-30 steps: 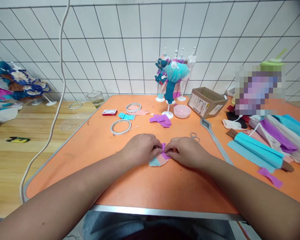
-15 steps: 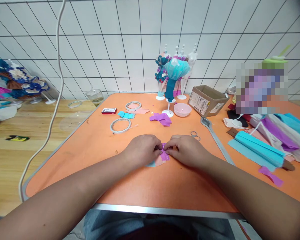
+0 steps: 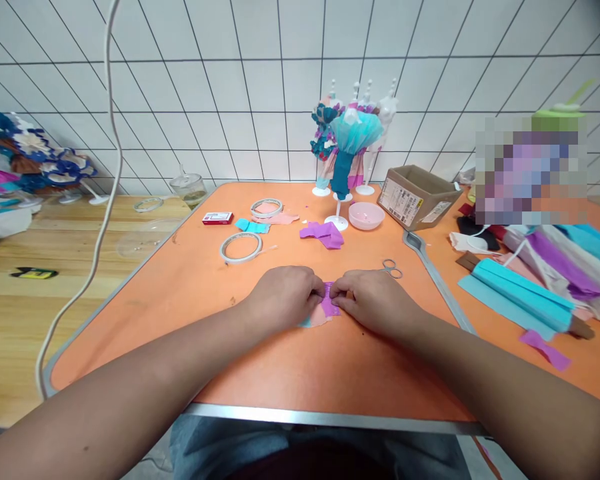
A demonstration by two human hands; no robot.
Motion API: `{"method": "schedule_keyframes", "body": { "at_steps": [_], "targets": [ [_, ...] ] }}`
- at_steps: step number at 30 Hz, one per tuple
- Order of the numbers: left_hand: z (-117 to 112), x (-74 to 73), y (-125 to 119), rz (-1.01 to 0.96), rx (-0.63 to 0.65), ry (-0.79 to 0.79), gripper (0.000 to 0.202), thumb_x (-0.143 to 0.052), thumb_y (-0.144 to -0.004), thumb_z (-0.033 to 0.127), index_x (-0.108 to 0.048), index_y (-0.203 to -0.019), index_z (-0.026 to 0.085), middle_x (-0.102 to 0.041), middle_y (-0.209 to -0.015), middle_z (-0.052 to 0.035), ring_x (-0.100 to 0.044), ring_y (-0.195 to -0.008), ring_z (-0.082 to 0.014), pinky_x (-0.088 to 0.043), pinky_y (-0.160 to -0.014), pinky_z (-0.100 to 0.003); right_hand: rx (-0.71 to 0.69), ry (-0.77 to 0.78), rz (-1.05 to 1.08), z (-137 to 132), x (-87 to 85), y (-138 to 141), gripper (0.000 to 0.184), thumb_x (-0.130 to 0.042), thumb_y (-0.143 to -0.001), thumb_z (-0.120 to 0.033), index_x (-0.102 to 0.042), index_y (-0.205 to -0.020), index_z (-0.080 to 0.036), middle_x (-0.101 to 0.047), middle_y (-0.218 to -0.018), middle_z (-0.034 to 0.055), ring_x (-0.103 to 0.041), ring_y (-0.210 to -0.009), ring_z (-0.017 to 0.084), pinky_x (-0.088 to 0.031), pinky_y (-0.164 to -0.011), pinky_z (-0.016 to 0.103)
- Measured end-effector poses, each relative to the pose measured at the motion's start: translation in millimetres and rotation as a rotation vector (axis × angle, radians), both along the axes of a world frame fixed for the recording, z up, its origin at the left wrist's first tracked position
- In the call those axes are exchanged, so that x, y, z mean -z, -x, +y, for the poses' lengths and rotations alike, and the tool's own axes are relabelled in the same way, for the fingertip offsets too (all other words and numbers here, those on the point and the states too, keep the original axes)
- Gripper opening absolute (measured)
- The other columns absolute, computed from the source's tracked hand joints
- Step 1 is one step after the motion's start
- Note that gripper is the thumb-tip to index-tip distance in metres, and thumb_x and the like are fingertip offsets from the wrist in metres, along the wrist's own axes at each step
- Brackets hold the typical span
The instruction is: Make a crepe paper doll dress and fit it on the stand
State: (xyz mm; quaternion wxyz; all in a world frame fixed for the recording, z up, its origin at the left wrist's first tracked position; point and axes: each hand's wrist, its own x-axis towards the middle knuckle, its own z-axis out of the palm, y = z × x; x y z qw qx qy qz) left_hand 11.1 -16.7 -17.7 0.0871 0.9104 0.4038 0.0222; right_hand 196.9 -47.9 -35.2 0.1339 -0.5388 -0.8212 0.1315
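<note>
A small strip of purple crepe paper (image 3: 332,307) lies near the middle of the orange table, with pinkish and light-blue paper (image 3: 317,318) showing under its left side. My left hand (image 3: 286,297) pinches the purple strip's left part between closed fingers. From the other side, my right hand (image 3: 373,300) grips it with thumb and fingertips. The fingertips partly cover the strip. Just beyond my right hand are small scissors (image 3: 391,268). Farther back lies a crumpled purple paper piece (image 3: 323,235).
Two tape rolls, one nearer (image 3: 241,247), lie left beside a red-and-white box (image 3: 217,218). Behind stand a paper-dressed form (image 3: 349,140), a pink bowl (image 3: 366,216) and a cardboard box (image 3: 419,197). Rolled blue paper (image 3: 523,293) is at right. A white cable (image 3: 111,127) hangs at left.
The view has shifted slightly. Both hands remain at the purple crepe paper, with their fingertips a little farther apart and more of the strip showing between them.
</note>
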Motion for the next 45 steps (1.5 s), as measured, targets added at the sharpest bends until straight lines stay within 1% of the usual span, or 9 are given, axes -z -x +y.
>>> {"method": "schedule_keyframes", "body": {
  "at_steps": [5, 9, 13, 18, 21, 31, 35, 39, 45],
  "targets": [
    [-0.2, -1.6, -0.8, 0.010, -0.010, 0.008, 0.025, -0.049, -0.083, 0.035, -0.070, -0.094, 0.029, -0.068, -0.087, -0.0013, -0.061, -0.076, -0.0171, -0.032, -0.054, -0.026, -0.012, -0.005, -0.036, 0.7, 1.9, -0.1, 0.020, -0.051, -0.085, -0.020, -0.070, -0.084, -0.023, -0.066, -0.081, 0.0015, -0.058, -0.076, 0.014, -0.033, -0.063, 0.025],
    [-1.0, -2.1, -1.0, 0.019, -0.001, 0.003, 0.024, -0.048, -0.082, 0.029, -0.070, -0.090, 0.029, -0.068, -0.086, -0.0011, -0.060, -0.074, -0.0168, -0.031, -0.052, -0.026, -0.019, 0.003, -0.050, 1.0, 1.1, 0.7, 0.022, -0.049, -0.086, -0.020, -0.070, -0.084, -0.022, -0.065, -0.082, 0.0023, -0.059, -0.078, 0.015, -0.033, -0.063, 0.025],
    [-1.3, -1.6, -0.9, 0.008, -0.009, 0.001, 0.022, -0.048, -0.081, 0.028, -0.070, -0.087, 0.026, -0.068, -0.084, -0.0017, -0.061, -0.074, -0.0176, -0.032, -0.053, -0.026, -0.011, -0.005, -0.060, 2.1, 1.2, 0.4, 0.020, -0.050, -0.086, -0.021, -0.069, -0.083, -0.023, -0.064, -0.082, 0.0015, -0.057, -0.076, 0.015, -0.030, -0.060, 0.025],
    [-1.2, -1.7, -2.0, 0.004, -0.004, -0.010, 0.024, -0.048, -0.082, 0.029, -0.069, -0.092, 0.026, -0.069, -0.082, -0.0019, -0.061, -0.075, -0.0187, -0.033, -0.054, -0.027, 0.003, 0.018, 0.025, 4.0, 2.5, 1.6, 0.015, -0.051, -0.082, -0.015, -0.064, -0.079, -0.021, -0.062, -0.078, -0.0002, -0.055, -0.072, 0.012, -0.029, -0.059, 0.023],
    [-0.5, 0.0, -2.2, 0.026, -0.003, -0.016, 0.025, -0.047, -0.082, 0.029, -0.070, -0.092, 0.027, -0.069, -0.084, -0.0024, -0.061, -0.077, -0.0199, -0.034, -0.055, -0.027, 0.045, 0.036, 0.070, 3.7, 2.5, 2.5, 0.012, -0.053, -0.080, -0.014, -0.062, -0.084, -0.021, -0.063, -0.074, -0.0019, -0.053, -0.067, 0.012, -0.029, -0.057, 0.022],
    [0.8, 2.7, 0.6, 0.012, 0.008, -0.025, 0.025, -0.047, -0.082, 0.029, -0.071, -0.091, 0.029, -0.068, -0.084, -0.0019, -0.061, -0.077, -0.0192, -0.033, -0.054, -0.027, -0.018, -0.016, 0.011, 3.8, 5.4, -0.2, 0.020, -0.050, -0.086, -0.018, -0.070, -0.085, -0.022, -0.065, -0.081, 0.0015, -0.057, -0.076, 0.014, -0.033, -0.065, 0.024],
    [-0.9, 1.2, -0.8, -0.011, 0.022, -0.023, 0.026, -0.047, -0.083, 0.033, -0.071, -0.090, 0.028, -0.067, -0.084, -0.0024, -0.061, -0.077, -0.0183, -0.034, -0.055, -0.027, -0.028, 0.008, -0.034, 4.1, 5.2, -0.2, 0.022, -0.048, -0.089, -0.022, -0.070, -0.089, -0.024, -0.064, -0.085, 0.0024, -0.058, -0.081, 0.015, -0.034, -0.065, 0.024],
    [-2.4, 0.9, -4.6, -0.026, -0.007, -0.027, 0.029, -0.045, -0.085, 0.039, -0.071, -0.095, 0.030, -0.068, -0.086, -0.0025, -0.061, -0.077, -0.0184, -0.034, -0.055, -0.027, 0.003, 0.033, -0.057, 4.2, 6.2, 0.4, 0.024, -0.046, -0.090, -0.023, -0.070, -0.088, -0.024, -0.063, -0.084, 0.0026, -0.058, -0.076, 0.014, -0.032, -0.061, 0.025],
    [0.7, 7.3, -6.1, -0.075, -0.044, -0.023, 0.023, -0.048, -0.081, 0.031, -0.071, -0.085, 0.027, -0.068, -0.082, -0.0015, -0.059, -0.072, -0.0177, -0.036, -0.056, -0.027, 0.076, 0.038, 0.054, 4.4, 5.4, 3.5, 0.014, -0.051, -0.083, -0.019, -0.065, -0.080, -0.021, -0.064, -0.078, 0.0007, -0.055, -0.072, 0.014, -0.032, -0.060, 0.024]
  ]
}}
